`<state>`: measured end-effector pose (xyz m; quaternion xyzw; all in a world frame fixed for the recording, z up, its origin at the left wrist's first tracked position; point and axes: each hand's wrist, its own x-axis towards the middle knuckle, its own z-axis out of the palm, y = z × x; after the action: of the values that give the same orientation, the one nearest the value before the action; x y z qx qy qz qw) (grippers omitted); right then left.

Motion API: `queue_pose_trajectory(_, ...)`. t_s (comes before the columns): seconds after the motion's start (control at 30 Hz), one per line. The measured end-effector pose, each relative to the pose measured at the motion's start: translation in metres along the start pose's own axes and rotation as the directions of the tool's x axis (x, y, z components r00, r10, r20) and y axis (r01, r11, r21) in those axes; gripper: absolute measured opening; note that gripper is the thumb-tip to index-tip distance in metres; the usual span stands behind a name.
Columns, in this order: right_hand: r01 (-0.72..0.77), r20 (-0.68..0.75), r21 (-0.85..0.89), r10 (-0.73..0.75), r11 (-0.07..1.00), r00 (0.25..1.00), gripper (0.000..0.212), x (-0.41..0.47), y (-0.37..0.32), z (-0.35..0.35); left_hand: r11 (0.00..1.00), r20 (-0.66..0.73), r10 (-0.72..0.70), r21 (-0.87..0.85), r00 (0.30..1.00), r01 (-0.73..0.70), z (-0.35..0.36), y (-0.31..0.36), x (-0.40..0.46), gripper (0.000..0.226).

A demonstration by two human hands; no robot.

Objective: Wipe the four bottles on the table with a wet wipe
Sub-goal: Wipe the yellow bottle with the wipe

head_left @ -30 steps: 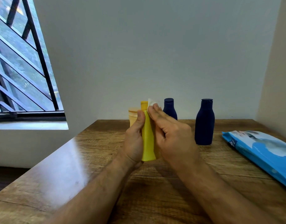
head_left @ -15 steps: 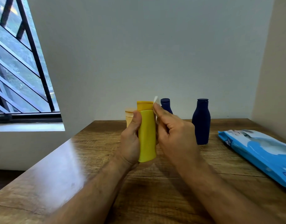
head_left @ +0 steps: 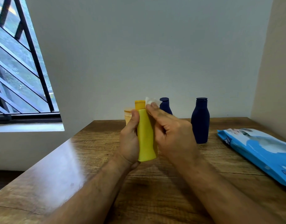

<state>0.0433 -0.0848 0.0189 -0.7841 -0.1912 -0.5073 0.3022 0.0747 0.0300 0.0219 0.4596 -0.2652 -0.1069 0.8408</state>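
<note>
On the wooden desk (head_left: pixel 155 191) I see the blue wipe pack (head_left: pixel 260 151) right of the yellow bottle (head_left: pixel 145 136). My left hand (head_left: pixel 129 143) holds this bottle upright above the desk; my right hand (head_left: pixel 171 135) presses the wet wipe (head_left: pixel 151 100) on its cap side.

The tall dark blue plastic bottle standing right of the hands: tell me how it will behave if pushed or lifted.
The tall dark blue plastic bottle is narrow-based and tall, so a push near its cap would probably tip it. Its smooth, rounded body may roll once down. It looks rigid and, as plastic, unlikely to break; its weight cannot be judged, since its contents are hidden.
</note>
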Motion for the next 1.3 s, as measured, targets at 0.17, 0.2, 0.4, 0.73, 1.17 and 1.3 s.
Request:
queue_pose_trajectory(0.17, 0.234, 0.384, -0.046, -0.199, 0.971, 0.902, 0.047, -0.008, -0.008, -0.002, 0.994, -0.181, 0.080, -0.058, 0.980, -0.092, -0.017, 0.013, 0.011, 0.059)
queue_pose_trajectory(0.2, 0.239, 0.418, -0.024, -0.207, 0.971, 0.884, 0.046, -0.008, -0.010, 0.000, 0.992, -0.207, 0.091, -0.071, 0.974, -0.108, -0.021, 0.016, 0.014, 0.059)
queue_pose_trajectory(0.4, 0.163, 0.279, -0.059, -0.141, 0.985, 0.950, 0.045, -0.007, -0.015, 0.004, 0.996, -0.184, 0.012, -0.090, 0.983, -0.029, -0.020, 0.014, 0.010, 0.055)
queue_pose_trajectory(0.73, 0.117, 0.472, 0.011, -0.108, 0.993, 0.875, 0.039, -0.002, -0.020, 0.001, 0.987, -0.252, 0.088, -0.105, 0.964, -0.118, -0.030, 0.023, 0.017, 0.059)
queue_pose_trajectory(1.17, -0.058, 0.274, -0.063, 0.073, 0.996, 0.959, 0.036, 0.003, -0.018, -0.008, 0.997, -0.151, -0.054, -0.059, 0.987, 0.045, -0.013, 0.005, 0.012, 0.057)
queue_pose_trajectory(1.3, -0.155, 0.536, -0.041, 0.153, 0.987, 0.830, 0.031, 0.002, -0.016, -0.009, 0.994, -0.230, 0.020, -0.102, 0.973, -0.044, -0.031, 0.014, 0.019, 0.057)
